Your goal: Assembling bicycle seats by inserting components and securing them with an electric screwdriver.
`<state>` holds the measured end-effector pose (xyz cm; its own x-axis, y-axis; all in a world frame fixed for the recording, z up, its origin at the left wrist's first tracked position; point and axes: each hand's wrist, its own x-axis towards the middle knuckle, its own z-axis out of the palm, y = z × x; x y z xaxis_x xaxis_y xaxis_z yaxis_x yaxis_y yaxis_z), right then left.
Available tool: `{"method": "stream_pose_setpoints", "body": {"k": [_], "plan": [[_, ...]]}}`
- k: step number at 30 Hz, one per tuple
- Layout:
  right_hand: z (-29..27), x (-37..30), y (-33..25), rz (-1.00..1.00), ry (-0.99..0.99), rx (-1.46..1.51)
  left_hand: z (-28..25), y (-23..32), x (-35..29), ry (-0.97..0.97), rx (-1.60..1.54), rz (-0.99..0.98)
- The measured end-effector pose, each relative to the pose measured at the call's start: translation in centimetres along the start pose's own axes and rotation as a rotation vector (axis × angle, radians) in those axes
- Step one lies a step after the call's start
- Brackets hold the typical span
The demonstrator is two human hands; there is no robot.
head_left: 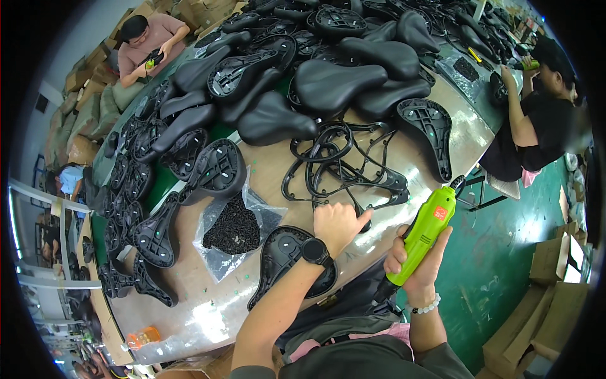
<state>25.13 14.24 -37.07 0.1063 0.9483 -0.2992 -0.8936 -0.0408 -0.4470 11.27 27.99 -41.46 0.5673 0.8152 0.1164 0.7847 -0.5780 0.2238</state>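
My right hand (pixel 428 260) is wrapped round a bright green electric screwdriver (pixel 424 235), its black tip pointing down to the left and its cord at the upper end. My left hand (pixel 341 226), with a black watch at the wrist, is at the near edge of a tangle of black plastic frames (pixel 353 165). Its fingers curl under, out of sight, and the thumb sticks out to the right over a frame's narrow end. What those fingers hold is hidden. Below the left wrist lies an upturned black saddle (pixel 278 256), partly covered by my forearm.
An opened clear bag of small black screws (pixel 232 228) lies left of my left hand. Black bicycle saddles (pixel 338 85) are heaped across the table (pixel 189 316). An orange container (pixel 144 336) stands at the near left. Co-workers (pixel 151 47) (pixel 536 107) sit across and at right; cardboard boxes (pixel 555 259) stand right.
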Motion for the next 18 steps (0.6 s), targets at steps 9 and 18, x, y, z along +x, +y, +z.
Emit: {"method": "stream_pose_setpoints", "body": {"k": [9,18], "plan": [[-0.4,0.3,0.1,-0.009,0.006,-0.015,-9.2,-5.8,-1.4,-0.050,0.070,-0.219],[0.5,2.5,2.9,0.131,0.048,-0.140,-15.8,-10.5,-7.5,0.166,-0.053,-0.240]]}}
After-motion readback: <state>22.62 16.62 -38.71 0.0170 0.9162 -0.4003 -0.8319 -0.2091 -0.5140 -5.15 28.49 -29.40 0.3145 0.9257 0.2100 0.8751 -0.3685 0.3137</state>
